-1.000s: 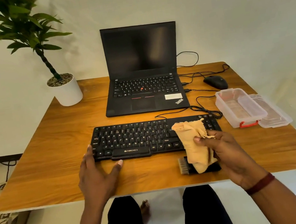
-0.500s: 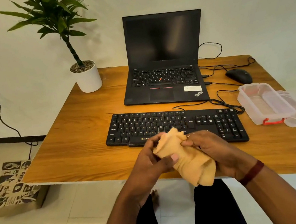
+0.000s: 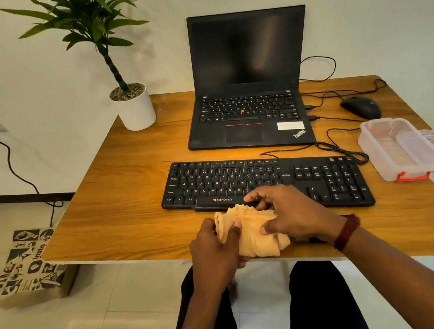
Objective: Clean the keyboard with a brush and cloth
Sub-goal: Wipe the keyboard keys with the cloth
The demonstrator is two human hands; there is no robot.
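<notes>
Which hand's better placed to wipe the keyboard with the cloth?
Right, probably: right hand pinches the cloth from above, reaching the front edge of the keyboard; left hand grips it farther back.

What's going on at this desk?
A person sits at the wooden desk and grips a bunched tan cloth with both the left hand and the right hand. The cloth is held by the front edge of the black keyboard, not down on the keys. The laptop behind it has a dark screen.
</notes>
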